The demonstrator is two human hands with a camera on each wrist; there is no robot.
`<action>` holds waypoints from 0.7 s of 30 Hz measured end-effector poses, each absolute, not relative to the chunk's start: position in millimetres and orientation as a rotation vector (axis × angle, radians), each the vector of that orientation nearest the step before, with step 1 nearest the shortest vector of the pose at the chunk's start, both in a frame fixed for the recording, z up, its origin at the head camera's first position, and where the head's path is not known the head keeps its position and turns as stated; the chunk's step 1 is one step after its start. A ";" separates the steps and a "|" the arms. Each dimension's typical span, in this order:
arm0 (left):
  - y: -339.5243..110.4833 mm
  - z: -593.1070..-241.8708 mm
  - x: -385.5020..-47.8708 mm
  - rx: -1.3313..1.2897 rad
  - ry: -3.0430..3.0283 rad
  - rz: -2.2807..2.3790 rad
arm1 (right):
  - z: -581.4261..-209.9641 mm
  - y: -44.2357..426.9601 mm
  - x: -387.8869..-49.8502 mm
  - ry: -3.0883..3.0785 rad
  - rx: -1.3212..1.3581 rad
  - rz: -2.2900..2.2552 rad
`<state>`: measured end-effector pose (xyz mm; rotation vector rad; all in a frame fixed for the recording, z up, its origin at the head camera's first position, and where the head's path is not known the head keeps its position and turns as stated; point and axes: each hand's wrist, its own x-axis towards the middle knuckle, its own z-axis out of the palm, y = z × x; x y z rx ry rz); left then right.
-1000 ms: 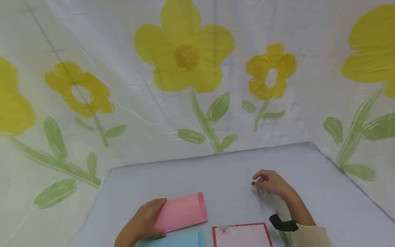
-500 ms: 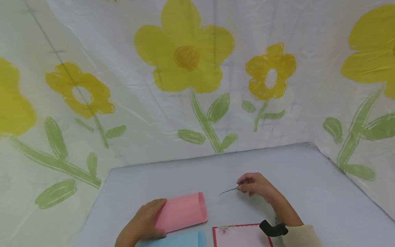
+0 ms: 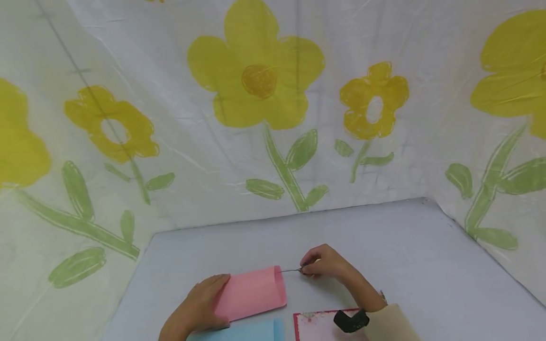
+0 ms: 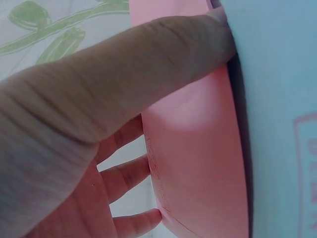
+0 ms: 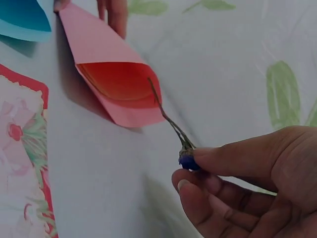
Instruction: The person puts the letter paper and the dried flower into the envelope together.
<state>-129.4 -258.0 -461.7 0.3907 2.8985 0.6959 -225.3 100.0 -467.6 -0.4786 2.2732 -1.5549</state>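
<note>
A pink envelope (image 3: 251, 292) lies on the table, and its right end gapes in the right wrist view. My left hand (image 3: 199, 303) grips it by two opposite edges, thumb on the near one and fingers on the far one. Between thumb and fingers my right hand (image 3: 328, 265) pinches a small dried flower (image 5: 187, 160) by its dark blue head. Its thin brownish stem (image 5: 170, 120) points left, the tip at the envelope's mouth. In the right wrist view the tip overlaps the orange-red opening; how deep it sits I cannot tell.
A blue envelope (image 3: 251, 330) lies just in front of the pink one. To its right is a pink card (image 3: 317, 327) with a red border, partly under my right sleeve (image 3: 390, 324). A white sheet (image 3: 204, 180) with painted flowers rises behind the table.
My right hand has moved left with the dried flower, from beyond the card to the pink envelope's open end. The stem has swung from hanging down to pointing left. My left hand stays put.
</note>
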 end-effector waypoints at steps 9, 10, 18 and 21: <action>-259.7 -461.2 -128.7 0.386 2.894 0.700 | -465.3 76.0 -222.3 2.263 -0.580 -1.519; -259.8 -460.9 -128.7 0.390 2.896 0.702 | -464.8 73.8 -222.3 2.260 -0.589 -1.520; -259.2 -461.8 -129.7 0.375 2.888 0.709 | -466.2 57.0 -219.0 2.256 -0.562 -1.521; -258.5 -463.6 -130.4 0.346 2.871 0.706 | -469.4 51.2 -216.7 2.261 -0.537 -1.507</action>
